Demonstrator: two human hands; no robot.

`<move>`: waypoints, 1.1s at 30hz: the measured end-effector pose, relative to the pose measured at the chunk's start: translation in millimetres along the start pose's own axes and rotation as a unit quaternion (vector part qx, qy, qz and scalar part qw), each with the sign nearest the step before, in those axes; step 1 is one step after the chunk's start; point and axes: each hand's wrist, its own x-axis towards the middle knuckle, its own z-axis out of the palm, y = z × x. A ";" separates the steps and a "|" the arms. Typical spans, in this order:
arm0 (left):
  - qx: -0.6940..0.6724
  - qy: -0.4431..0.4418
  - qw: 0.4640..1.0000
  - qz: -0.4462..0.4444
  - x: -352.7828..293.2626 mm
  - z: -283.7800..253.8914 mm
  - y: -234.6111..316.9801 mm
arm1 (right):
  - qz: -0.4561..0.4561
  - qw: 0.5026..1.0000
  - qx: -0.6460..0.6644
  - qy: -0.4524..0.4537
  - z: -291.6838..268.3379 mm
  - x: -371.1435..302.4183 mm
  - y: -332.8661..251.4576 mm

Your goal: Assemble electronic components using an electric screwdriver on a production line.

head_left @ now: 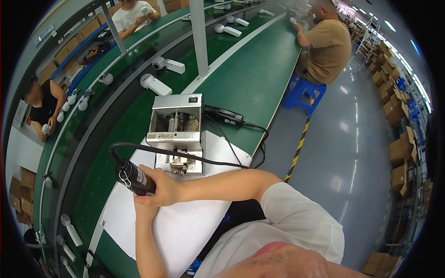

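Observation:
My right hand (164,187) is wrapped round a black electric screwdriver (134,178). Its cable loops up from the top end and runs right across my forearm. My left hand (145,207) lies just below, mostly covered by the right hand and the screwdriver, so its fingers and anything in them are hidden. Beyond my hands stands a metal screw feeder (176,137), with many small screws in its open bin. A white sheet (194,222) covers the worktop under the feeder and my arms.
A second electric screwdriver (225,116) lies behind the feeder. White handheld fans (156,85) lie along the green conveyor (118,118). A grey post (199,41) rises beyond the feeder. Co-workers sit farther off, one on a blue stool (300,95). Cardboard boxes (398,153) line the right side.

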 end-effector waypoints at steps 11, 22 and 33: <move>-0.005 -0.003 1.000 -0.007 0.6 -0.4 7.0 | -0.011 1.000 0.008 0.003 1.7 0.0 4.9; 0.001 0.008 1.000 -0.007 -0.4 -0.3 -0.2 | -0.002 1.000 0.002 -0.003 0.6 -0.6 4.1; -0.027 0.024 0.999 0.001 -1.5 0.9 5.8 | -0.008 1.000 0.013 -0.001 0.6 0.3 -0.9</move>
